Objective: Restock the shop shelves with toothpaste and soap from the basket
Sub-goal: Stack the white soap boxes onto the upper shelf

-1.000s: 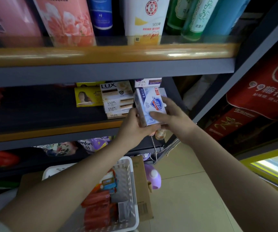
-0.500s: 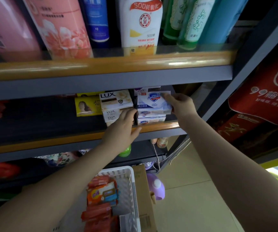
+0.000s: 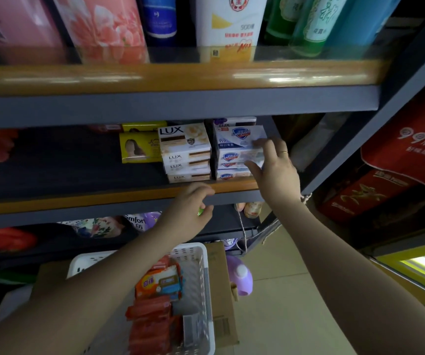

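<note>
A stack of white-and-blue Safeguard soap boxes (image 3: 235, 138) stands on the middle shelf (image 3: 98, 199), right of a stack of white Lux soap boxes (image 3: 184, 149). My right hand (image 3: 274, 166) reaches onto the shelf, its spread fingers touching the right front of the Safeguard stack. Below the shelf's front edge hangs my left hand (image 3: 190, 210), fingers loosely curled and holding nothing. The white plastic basket (image 3: 202, 257) sits under my left forearm and holds red packs (image 3: 152, 312) and an orange pack (image 3: 158, 281).
Yellow boxes (image 3: 135, 149) lie left of the Lux stack. Tall bottles (image 3: 228, 24) fill the upper shelf. A cardboard box (image 3: 221, 280) and a purple bottle (image 3: 239, 275) sit on the floor by the basket. Red packages (image 3: 411, 152) stand to the right.
The Safeguard box went from both hands onto the top of its stack. My left hand dropped below the shelf edge, and my right hand's fingers opened against the stack.
</note>
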